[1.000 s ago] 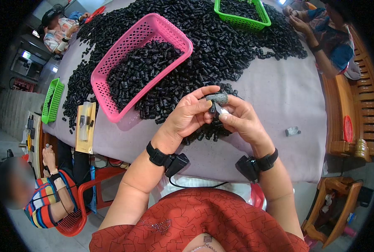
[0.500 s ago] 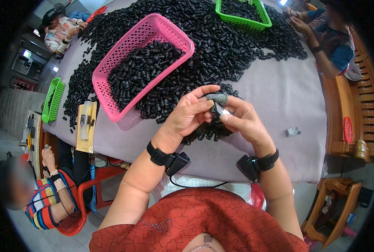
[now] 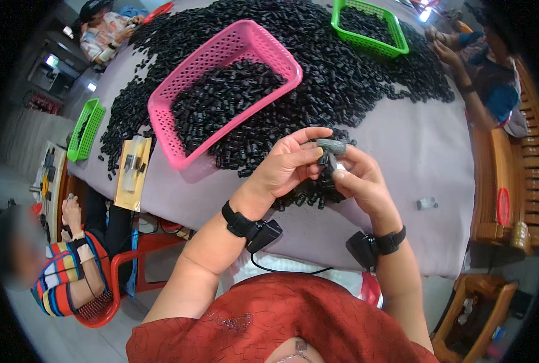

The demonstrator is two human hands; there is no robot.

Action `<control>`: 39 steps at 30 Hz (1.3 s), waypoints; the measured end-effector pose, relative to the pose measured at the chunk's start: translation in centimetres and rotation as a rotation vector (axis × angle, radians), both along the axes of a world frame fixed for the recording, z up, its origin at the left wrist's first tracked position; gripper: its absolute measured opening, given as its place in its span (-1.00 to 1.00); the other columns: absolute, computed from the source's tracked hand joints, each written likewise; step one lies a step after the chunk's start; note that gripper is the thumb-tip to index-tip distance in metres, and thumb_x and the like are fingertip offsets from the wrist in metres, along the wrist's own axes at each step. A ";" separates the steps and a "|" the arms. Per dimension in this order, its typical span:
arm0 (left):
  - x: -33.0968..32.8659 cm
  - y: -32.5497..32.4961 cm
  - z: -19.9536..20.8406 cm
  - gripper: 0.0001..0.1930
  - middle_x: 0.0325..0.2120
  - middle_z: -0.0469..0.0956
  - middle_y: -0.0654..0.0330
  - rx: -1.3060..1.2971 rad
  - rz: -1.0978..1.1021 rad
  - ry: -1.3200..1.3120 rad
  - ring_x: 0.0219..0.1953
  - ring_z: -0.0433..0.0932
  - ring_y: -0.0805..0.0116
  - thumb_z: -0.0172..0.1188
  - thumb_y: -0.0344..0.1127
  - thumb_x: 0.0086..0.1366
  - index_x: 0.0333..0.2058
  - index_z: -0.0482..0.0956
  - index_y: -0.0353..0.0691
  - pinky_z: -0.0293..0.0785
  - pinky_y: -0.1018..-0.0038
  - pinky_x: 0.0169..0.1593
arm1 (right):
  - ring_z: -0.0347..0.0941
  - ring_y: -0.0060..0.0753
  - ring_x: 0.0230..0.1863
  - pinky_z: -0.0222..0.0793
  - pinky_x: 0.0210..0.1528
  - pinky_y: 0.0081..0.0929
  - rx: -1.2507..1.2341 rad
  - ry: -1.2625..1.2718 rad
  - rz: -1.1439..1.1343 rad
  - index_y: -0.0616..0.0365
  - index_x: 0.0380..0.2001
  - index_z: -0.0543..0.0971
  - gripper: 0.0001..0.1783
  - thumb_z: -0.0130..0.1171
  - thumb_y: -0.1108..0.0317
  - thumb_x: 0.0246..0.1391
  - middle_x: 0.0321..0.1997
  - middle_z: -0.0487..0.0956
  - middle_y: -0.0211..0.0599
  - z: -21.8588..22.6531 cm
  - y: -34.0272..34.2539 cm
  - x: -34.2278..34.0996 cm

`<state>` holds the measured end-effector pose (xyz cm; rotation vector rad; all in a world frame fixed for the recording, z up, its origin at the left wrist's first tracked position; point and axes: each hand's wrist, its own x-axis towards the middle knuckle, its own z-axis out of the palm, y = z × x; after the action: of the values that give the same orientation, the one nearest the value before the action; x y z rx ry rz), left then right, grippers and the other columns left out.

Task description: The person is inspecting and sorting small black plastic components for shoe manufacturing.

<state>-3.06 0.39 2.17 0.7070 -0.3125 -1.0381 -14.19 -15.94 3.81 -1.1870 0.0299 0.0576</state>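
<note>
My left hand [image 3: 284, 162] pinches a small black plastic part [image 3: 324, 160] between thumb and bent fingers, its index finger reaching over the top. Pressed close against it, my right hand [image 3: 365, 180] is closed on a small pale, blade-like piece [image 3: 336, 166], mostly hidden by the thumb. A grey knit finger sleeve [image 3: 332, 146] covers a fingertip where the hands meet, seemingly the right index finger. Below and behind the hands lies a small heap of the black parts [image 3: 305, 196]. Farther off, a big pile of them [image 3: 324, 91] spreads over the cloth-covered table [image 3: 396, 145].
A pink basket [image 3: 166, 136] full of black parts stands left of my hands. Green baskets sit at the far right [image 3: 372, 47] and left edge [image 3: 79, 145]. A yellow board [image 3: 127, 190] and a grey piece [image 3: 426, 204] lie on the table. Other people sit around it.
The whole view has shifted slightly, so the table things appear farther right. My hands keep the same pinch on the black part and pale piece.
</note>
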 end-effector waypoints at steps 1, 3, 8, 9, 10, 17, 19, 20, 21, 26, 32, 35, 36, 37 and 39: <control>0.1 -0.1 0.2 -0.58 -0.33 0.54 0.29 0.005 0.076 -0.082 -0.48 0.49 0.60 0.19 -0.40 0.28 0.11 0.38 -0.27 0.50 0.66 -0.38 | 0.14 -0.80 -0.60 -0.01 -0.60 -0.75 0.013 -0.023 -0.040 0.24 0.10 0.43 -0.55 0.17 0.42 0.12 -0.51 0.36 -0.63 -0.1 0.0 -0.1; 0.2 0.4 1.0 -0.71 -0.43 0.53 0.30 0.061 0.315 -0.257 -0.47 0.51 0.60 0.20 -0.47 0.25 -0.04 0.50 -0.29 0.48 0.67 -0.38 | 0.13 -0.80 -0.60 -0.02 -0.60 -0.75 -0.001 -0.026 -0.068 0.24 0.11 0.42 -0.54 0.16 0.43 0.12 -0.52 0.34 -0.63 -0.4 0.1 0.0; 3.3 3.6 3.8 -0.86 -0.36 0.53 0.29 0.351 1.255 -1.143 -0.42 0.48 0.54 0.19 -0.53 0.23 -0.22 0.60 -0.29 0.43 0.63 -0.32 | 0.10 -0.79 -0.63 -0.04 -0.62 -0.75 -0.060 -0.025 -0.118 0.25 0.12 0.42 -0.57 0.11 0.41 0.17 -0.58 0.29 -0.63 -0.6 0.1 0.4; 4.0 4.5 4.0 -0.86 -0.34 0.54 0.26 0.436 1.305 -1.194 -0.38 0.50 0.51 0.20 -0.53 0.21 -0.23 0.60 -0.29 0.43 0.60 -0.29 | 0.10 -0.79 -0.63 -0.04 -0.62 -0.75 -0.063 -0.022 -0.118 0.25 0.12 0.42 -0.57 0.11 0.41 0.17 -0.58 0.29 -0.63 -0.6 0.1 0.4; 4.5 5.2 4.2 -0.87 -0.32 0.54 0.24 0.521 1.354 -1.242 -0.35 0.51 0.48 0.21 -0.53 0.20 -0.25 0.60 -0.29 0.44 0.58 -0.26 | 0.10 -0.79 -0.63 -0.04 -0.62 -0.75 -0.068 -0.030 -0.117 0.26 0.10 0.43 -0.58 0.10 0.39 0.18 -0.58 0.29 -0.63 -0.6 0.0 0.5; 2.7 3.6 4.4 -0.81 -0.33 0.53 0.17 0.540 0.979 -1.403 -0.34 0.52 0.30 0.26 -0.50 0.12 -0.24 0.60 -0.25 0.45 0.45 -0.28 | 0.09 -0.79 -0.63 -0.05 -0.62 -0.74 -0.070 -0.031 -0.132 0.27 0.04 0.45 -0.63 0.11 0.36 0.19 -0.59 0.29 -0.63 -1.1 -0.1 0.6; 2.3 3.2 3.9 -0.80 -0.42 0.51 0.18 0.606 0.585 -1.265 -0.48 0.47 0.40 0.25 -0.50 0.12 -0.23 0.58 -0.28 0.38 0.51 -0.41 | 0.10 -0.78 -0.63 -0.05 -0.62 -0.74 -0.070 -0.041 -0.128 0.28 0.04 0.45 -0.64 0.10 0.36 0.20 -0.58 0.29 -0.62 -1.3 -0.2 0.6; 2.4 3.3 3.6 -0.79 -0.44 0.50 0.15 0.714 0.420 -1.308 -0.44 0.50 0.32 0.28 -0.43 0.10 -0.25 0.57 -0.29 0.40 0.45 -0.38 | 0.10 -0.78 -0.63 -0.05 -0.62 -0.74 -0.073 -0.055 -0.123 0.28 0.03 0.46 -0.64 0.10 0.37 0.20 -0.58 0.29 -0.62 -1.3 -0.4 0.6; 2.4 3.3 3.4 -0.77 -0.43 0.51 0.13 0.777 0.364 -1.388 -0.40 0.51 0.25 0.30 -0.39 0.08 -0.26 0.57 -0.28 0.42 0.40 -0.33 | 0.10 -0.78 -0.63 -0.05 -0.62 -0.74 -0.072 -0.054 -0.126 0.28 0.03 0.46 -0.64 0.10 0.37 0.20 -0.58 0.29 -0.62 -1.1 -0.4 0.5; 2.9 2.9 1.6 -0.73 -0.40 0.50 0.15 0.906 0.230 -1.599 -0.33 0.48 0.23 0.34 -0.37 0.02 -0.27 0.57 -0.28 0.43 0.39 -0.23 | 0.11 -0.78 -0.62 -0.04 -0.61 -0.75 -0.049 -0.007 -0.117 0.28 0.01 0.47 -0.66 0.11 0.37 0.20 -0.55 0.31 -0.62 -1.0 -0.2 0.6; 3.1 2.0 0.0 -0.77 -0.36 0.52 0.13 0.773 0.293 -1.750 -0.20 0.46 0.10 0.35 -0.34 0.02 -0.31 0.59 -0.22 0.38 0.28 -0.08 | 0.13 -0.79 -0.62 -0.02 -0.61 -0.74 -0.052 0.000 -0.108 0.27 -0.05 0.49 -0.71 0.12 0.38 0.20 -0.54 0.35 -0.61 -1.0 0.0 0.5; 2.9 1.8 0.1 -0.79 -0.36 0.52 0.14 0.784 0.283 -1.730 -0.20 0.45 0.10 0.34 -0.34 0.02 -0.32 0.59 -0.21 0.38 0.28 -0.08 | 0.14 -0.79 -0.62 -0.02 -0.62 -0.74 -0.047 -0.008 -0.114 0.27 -0.05 0.49 -0.71 0.12 0.37 0.20 -0.55 0.36 -0.61 -1.3 0.0 0.4; 2.9 1.7 0.0 -0.79 -0.36 0.52 0.14 0.783 0.294 -1.724 -0.20 0.45 0.10 0.34 -0.34 0.03 -0.33 0.60 -0.21 0.37 0.28 -0.07 | 0.14 -0.79 -0.62 -0.02 -0.62 -0.74 -0.046 -0.009 -0.114 0.27 -0.05 0.49 -0.71 0.12 0.37 0.20 -0.55 0.36 -0.61 -1.3 0.0 0.4; 2.9 1.6 -0.1 -0.80 -0.36 0.52 0.14 0.783 0.304 -1.718 -0.20 0.45 0.10 0.34 -0.34 0.03 -0.34 0.60 -0.20 0.37 0.28 -0.07 | 0.13 -0.79 -0.62 -0.02 -0.62 -0.74 -0.053 -0.013 -0.106 0.28 -0.05 0.49 -0.71 0.12 0.37 0.20 -0.55 0.35 -0.61 -1.2 0.0 0.5; 2.8 1.5 -0.2 -0.81 -0.36 0.52 0.14 0.787 0.305 -1.716 -0.20 0.45 0.10 0.33 -0.33 0.04 -0.35 0.60 -0.20 0.37 0.28 -0.07 | 0.13 -0.79 -0.63 -0.02 -0.62 -0.74 -0.059 -0.018 -0.098 0.28 -0.05 0.50 -0.71 0.12 0.37 0.20 -0.55 0.35 -0.62 -1.2 0.1 0.5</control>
<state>-0.29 1.89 1.92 2.2017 -1.2258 0.0464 -13.72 -15.85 2.56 -1.2430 0.0740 -0.0401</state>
